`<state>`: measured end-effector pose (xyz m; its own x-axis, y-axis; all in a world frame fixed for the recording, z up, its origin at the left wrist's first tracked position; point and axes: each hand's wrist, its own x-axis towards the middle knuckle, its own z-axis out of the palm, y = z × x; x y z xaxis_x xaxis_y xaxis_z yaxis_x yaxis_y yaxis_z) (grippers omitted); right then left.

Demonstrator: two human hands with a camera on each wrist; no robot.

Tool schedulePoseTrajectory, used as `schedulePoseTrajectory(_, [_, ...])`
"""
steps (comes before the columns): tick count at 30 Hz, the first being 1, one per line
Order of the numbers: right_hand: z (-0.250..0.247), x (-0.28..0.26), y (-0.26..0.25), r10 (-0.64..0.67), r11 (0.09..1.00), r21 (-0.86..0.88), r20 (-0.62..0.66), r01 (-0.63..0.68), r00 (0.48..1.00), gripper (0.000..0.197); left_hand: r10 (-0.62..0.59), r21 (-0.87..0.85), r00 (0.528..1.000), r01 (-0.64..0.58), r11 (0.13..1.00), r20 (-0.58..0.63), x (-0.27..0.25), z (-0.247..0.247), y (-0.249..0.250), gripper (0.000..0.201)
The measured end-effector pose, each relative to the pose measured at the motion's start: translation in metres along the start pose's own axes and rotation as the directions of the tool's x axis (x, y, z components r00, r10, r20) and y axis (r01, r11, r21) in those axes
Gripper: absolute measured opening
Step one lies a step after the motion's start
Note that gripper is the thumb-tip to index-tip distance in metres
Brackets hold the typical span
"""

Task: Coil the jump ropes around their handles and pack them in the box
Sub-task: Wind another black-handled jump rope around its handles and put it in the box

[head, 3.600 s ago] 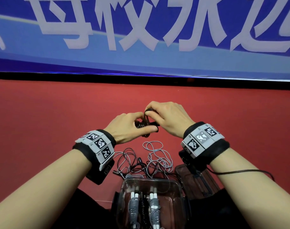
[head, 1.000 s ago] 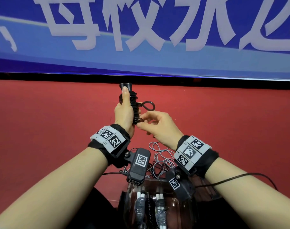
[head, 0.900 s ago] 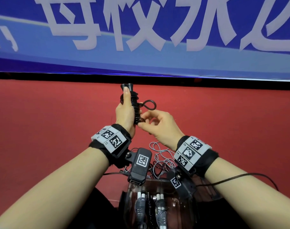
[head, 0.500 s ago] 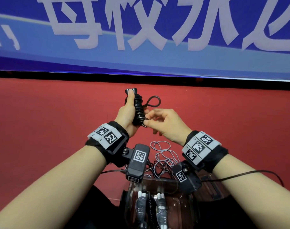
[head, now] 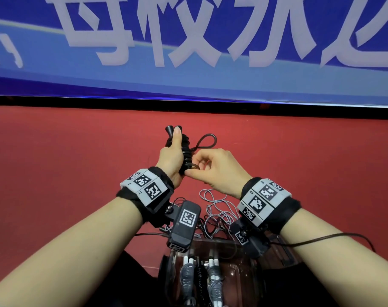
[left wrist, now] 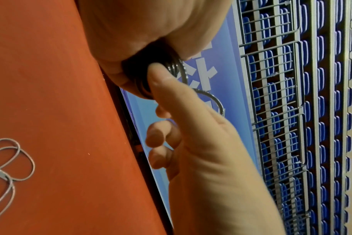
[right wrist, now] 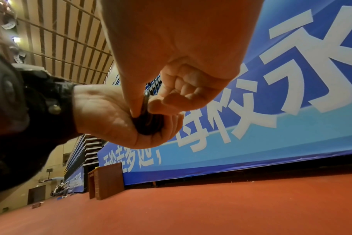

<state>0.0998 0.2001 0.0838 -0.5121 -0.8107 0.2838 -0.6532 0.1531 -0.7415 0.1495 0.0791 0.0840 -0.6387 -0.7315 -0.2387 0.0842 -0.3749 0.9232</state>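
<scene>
My left hand (head: 169, 159) grips a black jump rope's pair of handles (head: 185, 149) upright above the red floor, thumb along them, with black rope coiled tightly round. A small loop of the black rope (head: 207, 140) sticks out to the right near the top. My right hand (head: 213, 171) pinches the rope end at the bottom of the coil (right wrist: 145, 105). The left wrist view shows the right thumb on the dark coil (left wrist: 143, 79). A clear box (head: 230, 251) stands near my body, holding two grey-wrapped white-handled ropes (head: 187, 275) and a black coiled one between them.
Loose grey rope (head: 215, 207) and black rope lie tangled on the red floor (head: 56, 173) just beyond the box. The box's clear lid (head: 283, 255) lies to its right. A blue banner (head: 188, 52) closes the far side. A wooden stand (right wrist: 106, 182) is far off.
Both hands turned the bundle from lying across to upright, then drifted slightly right. The right hand keeps pinching the rope at the coil's lower end; the loop remains at the top.
</scene>
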Motion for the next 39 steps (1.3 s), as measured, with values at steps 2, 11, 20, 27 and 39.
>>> schedulePoseTrajectory(2, [0.001,0.001,0.001,-0.030,0.999,-0.038,0.014,0.031,0.999,0.020,0.014,0.042,1.000,-0.013,0.999,-0.017,0.003,-0.001,-0.001,0.060])
schedulePoseTrajectory(11, [-0.006,-0.001,-0.004,-0.135,0.991,-0.009,-0.060,0.135,0.989,0.019,-0.049,-0.038,0.999,0.049,0.998,-0.011,0.001,0.005,0.014,0.047])
schedulePoseTrajectory(20, [-0.004,-0.005,0.000,0.075,0.927,0.365,0.043,-0.085,0.996,0.017,-0.064,-0.100,0.998,0.062,0.993,-0.021,-0.001,0.007,0.014,0.049])
schedulePoseTrajectory(27, [-0.004,-0.004,0.001,0.085,0.911,0.397,0.081,-0.110,0.993,0.010,0.013,-0.038,0.994,-0.018,0.999,-0.105,0.000,0.007,0.011,0.049])
schedulePoseTrajectory(39, [0.000,0.002,-0.001,0.244,0.910,0.325,0.080,-0.257,0.966,0.006,0.020,-0.012,0.977,-0.023,1.000,-0.211,0.010,0.002,0.007,0.052])
